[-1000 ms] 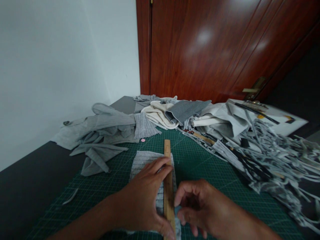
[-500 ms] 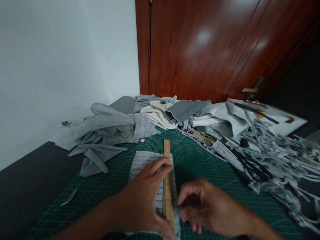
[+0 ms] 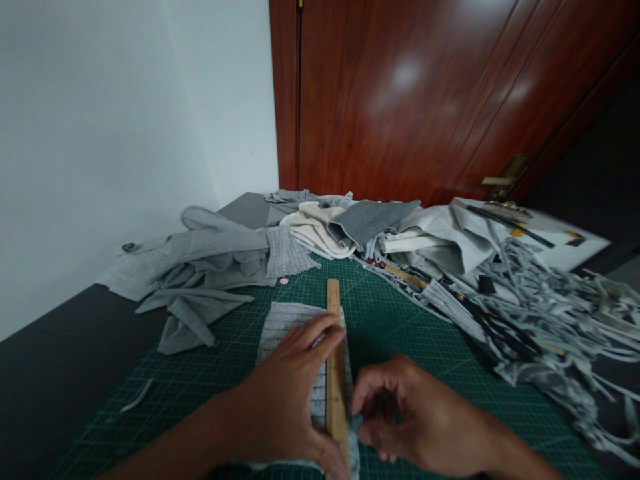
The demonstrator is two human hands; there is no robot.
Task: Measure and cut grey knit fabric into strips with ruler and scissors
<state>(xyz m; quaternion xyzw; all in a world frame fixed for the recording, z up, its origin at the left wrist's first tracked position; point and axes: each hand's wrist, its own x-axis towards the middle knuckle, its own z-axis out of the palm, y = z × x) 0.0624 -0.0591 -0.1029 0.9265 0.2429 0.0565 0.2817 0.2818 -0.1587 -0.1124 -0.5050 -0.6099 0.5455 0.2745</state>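
A grey ribbed fabric piece (image 3: 285,323) lies on the green cutting mat (image 3: 390,320), with a wooden ruler (image 3: 333,293) lengthwise over its right part. My left hand (image 3: 287,393) presses on the ruler, fingertips on its upper part and thumb on its lower part, the palm arched over the fabric. Just right of the ruler, my right hand (image 3: 400,413) is curled, its thumb and index finger at the fabric's right edge. What those fingers hold, if anything, is too small to make out.
Grey cloths (image 3: 215,253) are heaped at the left back, cream and grey ones (image 3: 320,230) at the centre back. Cut strips (image 3: 550,307) pile up on the right, near a white box (image 3: 575,233). A thin scrap (image 3: 137,395) lies at the left.
My right hand has shifted very slightly left along the fabric's edge, and its fingers have moved a little. My left hand and the ruler stay in place.
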